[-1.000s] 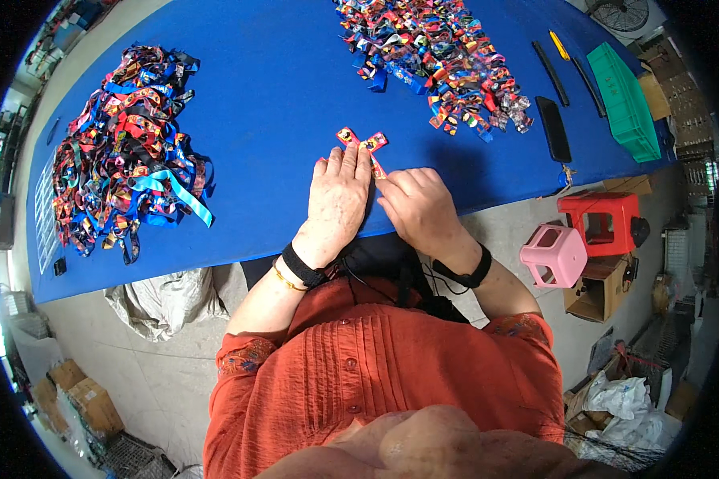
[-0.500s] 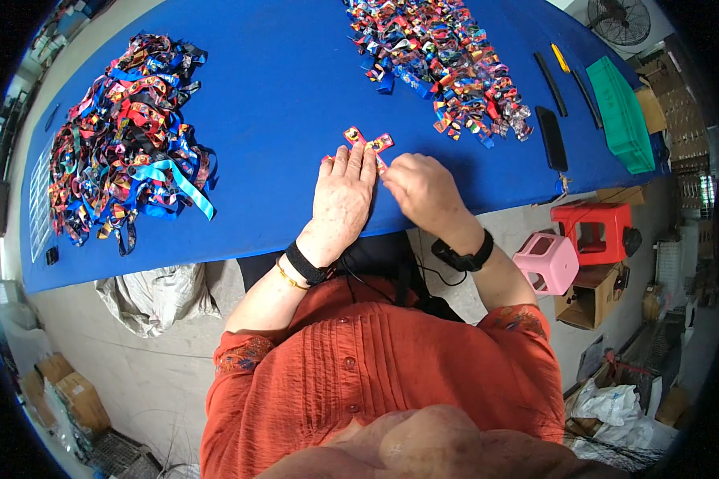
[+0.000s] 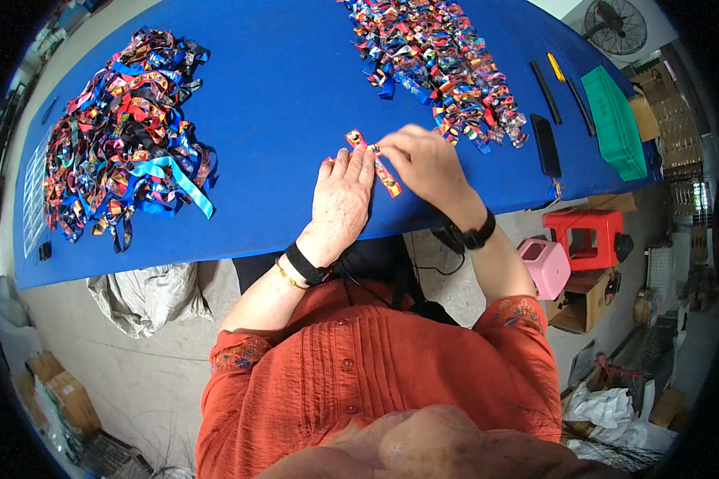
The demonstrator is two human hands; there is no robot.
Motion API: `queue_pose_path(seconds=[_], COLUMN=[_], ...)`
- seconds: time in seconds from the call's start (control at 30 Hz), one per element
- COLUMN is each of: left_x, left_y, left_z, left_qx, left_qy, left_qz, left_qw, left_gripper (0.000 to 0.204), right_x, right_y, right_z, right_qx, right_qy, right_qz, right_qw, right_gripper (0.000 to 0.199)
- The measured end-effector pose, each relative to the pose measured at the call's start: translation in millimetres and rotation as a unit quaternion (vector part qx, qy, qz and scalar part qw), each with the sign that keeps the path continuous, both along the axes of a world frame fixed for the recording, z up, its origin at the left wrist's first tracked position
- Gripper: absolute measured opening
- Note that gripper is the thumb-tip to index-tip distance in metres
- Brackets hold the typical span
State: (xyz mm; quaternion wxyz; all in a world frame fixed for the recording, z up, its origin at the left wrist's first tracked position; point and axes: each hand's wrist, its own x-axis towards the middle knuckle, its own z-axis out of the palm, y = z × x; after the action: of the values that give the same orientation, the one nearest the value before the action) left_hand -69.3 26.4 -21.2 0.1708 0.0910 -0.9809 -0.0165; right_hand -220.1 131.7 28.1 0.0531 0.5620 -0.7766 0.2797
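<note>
A short red patterned ribbon strip lies on the blue table near its front edge. My left hand lies flat on the table with its fingers pressing beside the strip. My right hand pinches the strip's upper part between thumb and fingers. A large tangled pile of multicoloured ribbons lies to the left. A second heap of shorter ribbon pieces spreads across the back right.
A black rectangular object, thin dark tools, a yellow pen-like tool and a green tray sit at the table's right end. On the floor stand a red stool, a pink box, a cardboard box, a fan.
Both hands and the strip have stayed at the same spot on the table; my right fingers shifted onto the strip's upper part while the left hand stays flat.
</note>
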Motion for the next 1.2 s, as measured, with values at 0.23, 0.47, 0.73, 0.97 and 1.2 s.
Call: queue_pose_path(seconds=[0.23,0.47,0.73,0.97,1.2], left_x=[-2.6,-1.9,-1.3,-3.3,-1.2], left_y=[1.9,0.2,-2.5,-1.2,-0.3], left_z=[-2.2,-5.2,-3.7,-5.3,-2.5], left_qx=[0.009,0.006,0.015,0.021,0.016], left_qy=[-0.022,-0.003,-0.007,0.003,0.005], left_qz=[0.01,0.009,-0.006,-0.01,-0.007], left_qw=[1.0,1.0,1.0,1.0,1.0], left_gripper=[0.059,0.061,0.06,0.06,0.061], right_x=[-35.5,-41.1,-40.4,-42.6,-52.1], right_y=[-49.9,-72.8,-73.7,-70.6,-36.9], right_z=[-15.0,-20.1,-27.4,-31.8,-11.3], right_qx=[0.11,0.179,0.158,0.138,0.108], right_qy=[-0.15,-0.276,-0.235,-0.211,-0.275], right_qz=[-0.004,0.017,-0.003,-0.008,-0.043], right_qw=[0.983,0.944,0.959,0.968,0.954], right_gripper=[0.026,0.032,0.031,0.029,0.042])
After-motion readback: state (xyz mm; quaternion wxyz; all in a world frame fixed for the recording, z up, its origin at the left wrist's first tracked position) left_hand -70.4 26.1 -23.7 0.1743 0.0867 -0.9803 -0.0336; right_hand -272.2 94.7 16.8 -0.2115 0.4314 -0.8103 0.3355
